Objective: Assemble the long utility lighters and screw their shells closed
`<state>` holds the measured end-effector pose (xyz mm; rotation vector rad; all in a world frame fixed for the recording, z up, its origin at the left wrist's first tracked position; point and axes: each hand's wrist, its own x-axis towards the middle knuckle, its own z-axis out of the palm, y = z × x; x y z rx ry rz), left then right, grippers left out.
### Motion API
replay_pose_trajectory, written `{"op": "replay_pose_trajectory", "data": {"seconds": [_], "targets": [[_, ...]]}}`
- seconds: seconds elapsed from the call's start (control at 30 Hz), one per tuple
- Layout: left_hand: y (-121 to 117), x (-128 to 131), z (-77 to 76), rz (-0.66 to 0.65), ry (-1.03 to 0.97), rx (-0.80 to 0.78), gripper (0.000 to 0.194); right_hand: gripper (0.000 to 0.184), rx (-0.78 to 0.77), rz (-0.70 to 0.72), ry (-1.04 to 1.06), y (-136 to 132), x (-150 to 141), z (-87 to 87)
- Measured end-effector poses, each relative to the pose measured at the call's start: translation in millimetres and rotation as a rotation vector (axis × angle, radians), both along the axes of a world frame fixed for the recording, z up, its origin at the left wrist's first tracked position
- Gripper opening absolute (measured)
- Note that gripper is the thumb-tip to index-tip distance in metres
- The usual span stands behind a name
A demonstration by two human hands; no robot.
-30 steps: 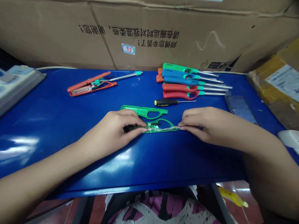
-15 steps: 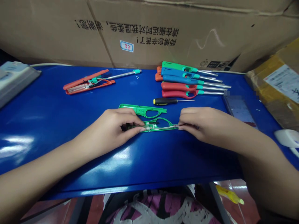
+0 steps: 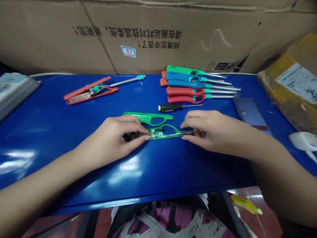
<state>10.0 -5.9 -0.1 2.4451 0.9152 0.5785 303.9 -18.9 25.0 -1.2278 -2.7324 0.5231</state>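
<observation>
**Green lighter shell open on bench, both hands on the work**

Nearest: purple, grey and black patterned clothing (image 3: 170, 221) below the front edge of the blue table (image 3: 153, 172).

Left hand (image 3: 121, 134): thumb and fingertips closed on the left part of the loaded green shell half (image 3: 163, 137), which lies near mid-table, inner side up. Pale wires (image 3: 170, 135) run along it toward a metal tube (image 3: 187, 132) at its right end.

Right hand (image 3: 210, 130): thumb and forefinger parted, one on either side of the tube. Cannot tell whether the other fingers grip it.

Just beyond: second green shell half (image 3: 143, 117), lying behind the loaded one and partly hidden by the left hand. Past it, a black-and-yellow screwdriver (image 3: 171, 107), shaft pointing right.

Farther: at left, an opened orange-red lighter (image 3: 92, 96), parts exposed; at right, a group of assembled lighters (image 3: 185, 91) with green, blue, red and orange handles, tubes pointing right.

Farthest: large cardboard box (image 3: 148, 16) with inverted print and a label reading 33.
</observation>
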Motion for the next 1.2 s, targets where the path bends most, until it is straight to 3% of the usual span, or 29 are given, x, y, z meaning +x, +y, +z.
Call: {"op": "replay_pose_trajectory", "data": {"seconds": [0.23,0.43,0.6,0.8,0.97,1.2], "targets": [[-1.0,0.5,-2.9,-0.005,-0.018,0.014,0.013,0.018,0.016,0.029,0.070,-4.3,-15.1,-10.5],[-2.7,0.1,-1.9,0.026,-0.019,0.021,0.011,0.011,-0.051,0.006,0.200,1.6,-19.0,-21.9],[-5.5,0.6,-2.0,0.035,-0.006,0.058,0.012,0.011,-0.074,-0.006,0.284,4.2,-19.8,-21.5],[-17.0,6.0,-1.7,0.006,0.108,0.272,0.025,0.008,-0.048,-0.049,0.301,3.5,-22.2,-23.2],[-22.7,8.8,-7.4,-0.083,0.209,0.311,0.034,0.010,-0.050,-0.025,0.306,2.4,-22.5,-23.1],[-18.5,6.5,-14.1,-0.083,0.202,0.332,0.032,0.013,-0.044,-0.049,0.319,0.5,-24.2,-20.6]]}}
